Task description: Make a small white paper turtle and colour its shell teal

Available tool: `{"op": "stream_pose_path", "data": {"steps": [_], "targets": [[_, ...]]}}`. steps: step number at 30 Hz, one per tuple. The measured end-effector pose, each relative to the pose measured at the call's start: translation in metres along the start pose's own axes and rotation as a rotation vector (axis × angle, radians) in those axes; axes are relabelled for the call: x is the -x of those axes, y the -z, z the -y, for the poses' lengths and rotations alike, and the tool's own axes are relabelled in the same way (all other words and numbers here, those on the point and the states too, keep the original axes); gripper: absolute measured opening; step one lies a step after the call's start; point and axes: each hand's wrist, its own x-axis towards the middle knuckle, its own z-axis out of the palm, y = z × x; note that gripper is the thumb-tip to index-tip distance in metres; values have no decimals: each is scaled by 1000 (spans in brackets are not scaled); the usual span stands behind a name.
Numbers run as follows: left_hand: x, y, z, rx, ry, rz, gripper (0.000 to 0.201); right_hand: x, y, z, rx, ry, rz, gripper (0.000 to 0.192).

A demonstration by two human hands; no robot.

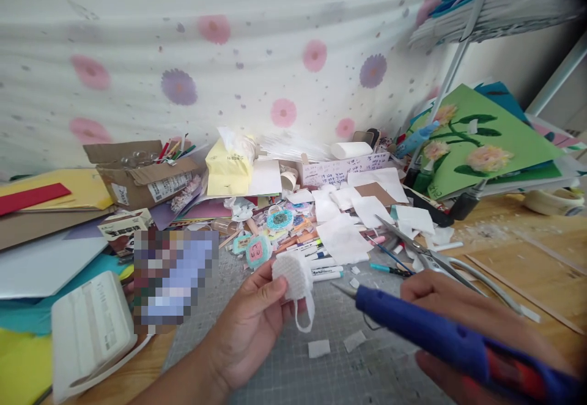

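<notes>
Between the thumb and fingers of my left hand [251, 325] is a small white textured disc [288, 276], with a thin white loop hanging from its lower edge. My right hand [463, 301] is wrapped round a blue hot glue gun [422, 328]. The gun's metal nozzle points left at the disc, with a gap between them. Two white paper scraps [319, 349] lie on the grey cutting mat [293, 371] below. Large scissors [426, 257] rest beyond my right hand, partly hidden by it. Markers [327, 272] lie just behind the disc.
White paper pieces [343, 240] and small turquoise decorated discs [258, 251] clutter the middle. A cardboard box [137, 182] stands at back left, a white plastic case [92, 331] at front left. A green flower picture [486, 136] leans at right, near a white pole [454, 68].
</notes>
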Motion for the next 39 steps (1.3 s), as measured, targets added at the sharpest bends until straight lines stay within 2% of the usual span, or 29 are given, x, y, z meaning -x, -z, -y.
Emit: {"op": "stream_pose_path", "data": {"steps": [2, 4, 7, 10, 14, 16, 20, 25, 31, 34, 39], "targets": [[0, 1, -1, -143, -61, -58, 13, 2, 3, -5, -55, -60, -78, 17], [1, 1, -3, -329, -132, -111, 10, 3, 4, -8, -129, -112, -102, 23], [4, -1, -6, -602, -225, -152, 8, 2, 3, -4, -217, -112, -25, 15], [7, -3, -9, -879, -379, -172, 7, -3, -1, 5, -239, -102, 61, 10], [9, -4, -7, -1194, -583, -90, 12, -9, -6, 15, -237, -59, 222, 6], [9, -3, -6, -1287, -643, -42, 14, -10, -9, 17, -230, -56, 251, 3], [11, -1, -6, -1381, -722, 4, 24, -10, -14, 18, -219, -62, 271, 4], [13, -1, -7, -1376, -744, 26, 31, -11, -12, 20, -153, -42, 293, 14], [11, -1, -8, -1454, -801, 87, 28, -13, -8, 24, -29, 3, 238, 14], [11, 0, -8, -1509, -819, 108, 23, -13, -7, 25, 21, 5, 254, 16], [11, 0, -8, -1517, -811, 118, 22, -14, -7, 25, 28, 65, 235, 19]]}}
